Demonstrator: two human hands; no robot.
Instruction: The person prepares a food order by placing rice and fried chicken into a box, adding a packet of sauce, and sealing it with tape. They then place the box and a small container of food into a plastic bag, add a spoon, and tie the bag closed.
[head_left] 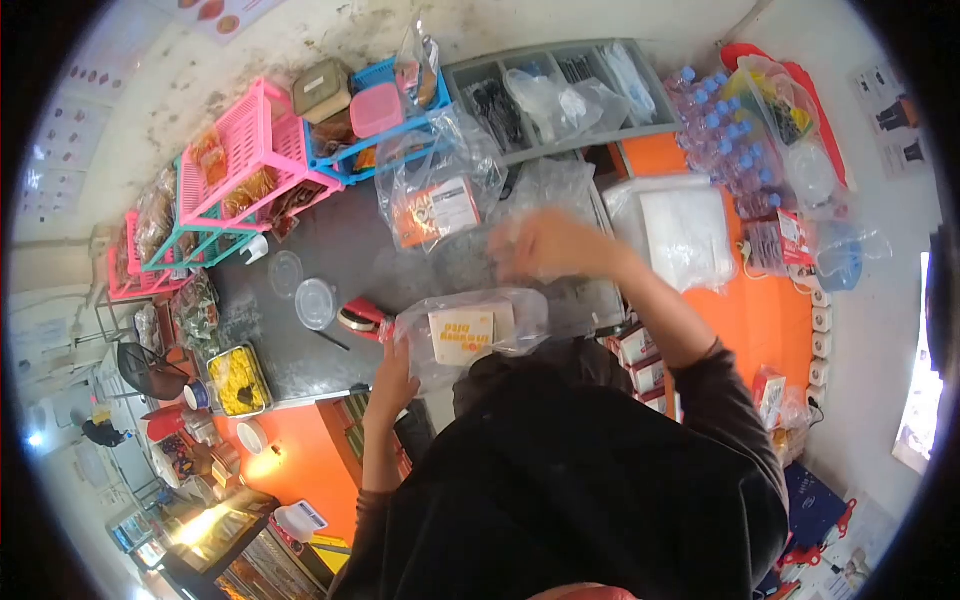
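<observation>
We are looking down on a person in a dark top working at a grey counter (pixel 330 250) in a crowded stall. The left hand (pixel 392 378) is gripping the near end of a clear bag (pixel 470 335), fingers closed on the plastic; inside the bag a pale box (pixel 462 335) with orange print is lying flat. The bag is sitting at the counter's near edge, just in front of the person's chest. The right hand (pixel 545 243) is hovering above the far end of the bag, blurred, so we cannot tell whether it is pinching anything. Just left of the bag a red tape dispenser (pixel 360 316) is resting on the counter, with two clear lids (pixel 300 290) beyond it. Farther back, another bagged carton (pixel 440 208) is leaning near pink baskets (pixel 245 150) and a blue basket (pixel 385 110). A tray of yellow food (pixel 238 380) is sitting at the counter's left end, and bottles (pixel 725 140) are standing to the right.
</observation>
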